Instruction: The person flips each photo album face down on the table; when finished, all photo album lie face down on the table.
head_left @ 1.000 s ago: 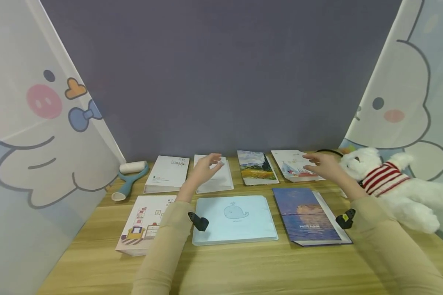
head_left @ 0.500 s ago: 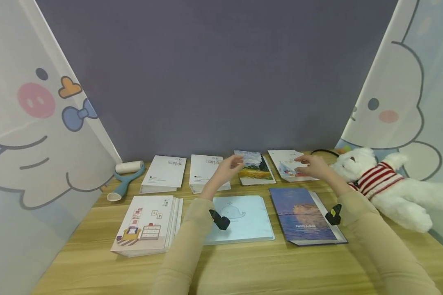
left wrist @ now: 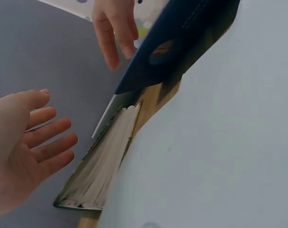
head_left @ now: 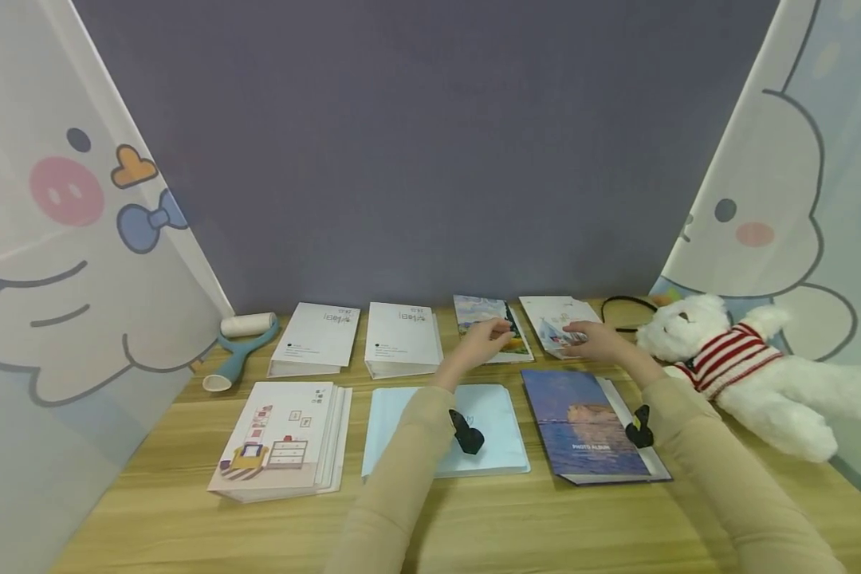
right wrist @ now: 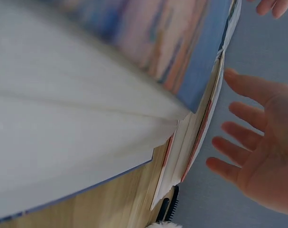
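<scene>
My left hand (head_left: 482, 341) hovers in front of the landscape-painting album (head_left: 520, 333), its fingers relaxed and holding nothing. In the left wrist view, the fingers of the left hand (left wrist: 32, 147) are spread apart near that album's page edges (left wrist: 103, 161). Over the front part of the white album with a tent picture (head_left: 548, 309) is my right hand (head_left: 597, 343), also with nothing in it. The right wrist view has the right hand (right wrist: 267, 142) with loosely stretched fingers, apart from the albums. Below the hands lie the pale blue whale album (head_left: 498, 454) and the blue photo album (head_left: 581, 438).
Two white albums (head_left: 316, 335) (head_left: 404, 335) lie at the back left, and a thick album with a room drawing (head_left: 276, 438) is in front. A blue-handled lint roller (head_left: 240, 355) lies far left. A white teddy bear (head_left: 768, 399) and black cord (head_left: 627, 300) are right.
My left hand has moved right, from over the second white album to the landscape album. My right hand has shifted slightly left and lower. The albums stay where they were.
</scene>
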Motion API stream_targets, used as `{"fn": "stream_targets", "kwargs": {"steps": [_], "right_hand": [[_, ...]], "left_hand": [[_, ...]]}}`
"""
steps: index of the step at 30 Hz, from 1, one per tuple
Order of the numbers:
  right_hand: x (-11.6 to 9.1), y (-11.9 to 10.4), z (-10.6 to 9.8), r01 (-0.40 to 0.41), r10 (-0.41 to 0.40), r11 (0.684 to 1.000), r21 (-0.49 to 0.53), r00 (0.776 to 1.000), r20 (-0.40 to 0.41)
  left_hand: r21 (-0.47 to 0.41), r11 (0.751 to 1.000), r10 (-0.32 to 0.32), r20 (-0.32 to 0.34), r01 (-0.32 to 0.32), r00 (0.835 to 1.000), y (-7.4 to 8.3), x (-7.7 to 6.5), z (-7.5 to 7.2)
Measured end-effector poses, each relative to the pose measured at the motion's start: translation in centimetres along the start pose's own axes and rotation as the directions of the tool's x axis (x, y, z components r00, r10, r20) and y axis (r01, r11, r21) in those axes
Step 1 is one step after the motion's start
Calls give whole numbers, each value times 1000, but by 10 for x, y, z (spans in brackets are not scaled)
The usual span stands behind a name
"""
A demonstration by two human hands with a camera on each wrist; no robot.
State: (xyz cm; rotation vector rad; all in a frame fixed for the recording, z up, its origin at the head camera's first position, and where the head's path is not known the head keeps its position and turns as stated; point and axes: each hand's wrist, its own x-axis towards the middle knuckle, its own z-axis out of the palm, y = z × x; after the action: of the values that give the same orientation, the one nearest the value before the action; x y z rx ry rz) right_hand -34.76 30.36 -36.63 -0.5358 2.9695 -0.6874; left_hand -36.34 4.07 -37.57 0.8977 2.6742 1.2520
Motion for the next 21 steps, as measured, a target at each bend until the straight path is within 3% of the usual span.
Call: {"fn": "stream_targets", "kwargs": {"steps": [8, 14, 21], "right_hand": [[-6, -2, -1, -39, 36, 999, 20, 990, 139], [-6, -4, 3, -44, 44, 999, -4, 989, 141], [-4, -4, 4, -37, 43, 997, -74, 996, 73]], "left_hand": [[-53, 999, -7, 36, 9, 999, 7, 13, 24], [-74, 997, -22, 74, 28, 997, 12, 21, 41], [10, 999, -51, 126, 51, 991, 14, 28, 53]]}}
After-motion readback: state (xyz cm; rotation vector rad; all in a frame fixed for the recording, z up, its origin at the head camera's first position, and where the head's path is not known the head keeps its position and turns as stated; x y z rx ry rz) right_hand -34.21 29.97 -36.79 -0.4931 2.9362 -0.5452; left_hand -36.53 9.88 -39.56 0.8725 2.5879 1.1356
